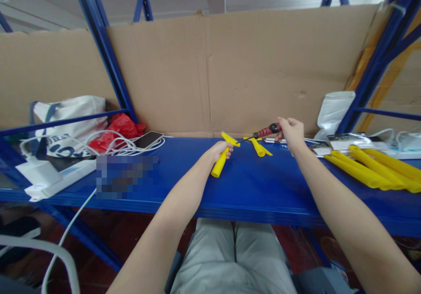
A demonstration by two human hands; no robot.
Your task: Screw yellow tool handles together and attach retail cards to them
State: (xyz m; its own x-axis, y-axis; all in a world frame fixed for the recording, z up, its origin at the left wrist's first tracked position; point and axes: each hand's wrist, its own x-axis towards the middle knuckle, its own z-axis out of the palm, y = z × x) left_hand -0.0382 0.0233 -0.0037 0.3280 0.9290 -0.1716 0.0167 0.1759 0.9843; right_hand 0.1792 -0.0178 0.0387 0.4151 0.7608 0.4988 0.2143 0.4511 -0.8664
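Note:
My left hand (pixel 223 150) is closed around a yellow plastic tube (pixel 218 166), whose far end spreads into a wider yellow piece. In my right hand (pixel 291 132) is a screwdriver (pixel 265 131) with a red and black handle, held at the handle's end. Its thin dark shaft points left and down to the yellow piece beside my left fingers; whether the tip touches a screw is too small to tell. Just right of the shaft, a second yellow piece with a short tube and flared arms (pixel 260 148) lies on the blue table.
Several yellow tubes (pixel 378 171) lie at the right on the blue table (pixel 184 175). A phone (pixel 149 140), coiled white cables, a red plastic bag (pixel 115 131) and a white power strip (pixel 62 180) sit at the left. Cardboard (pixel 263 66) stands behind.

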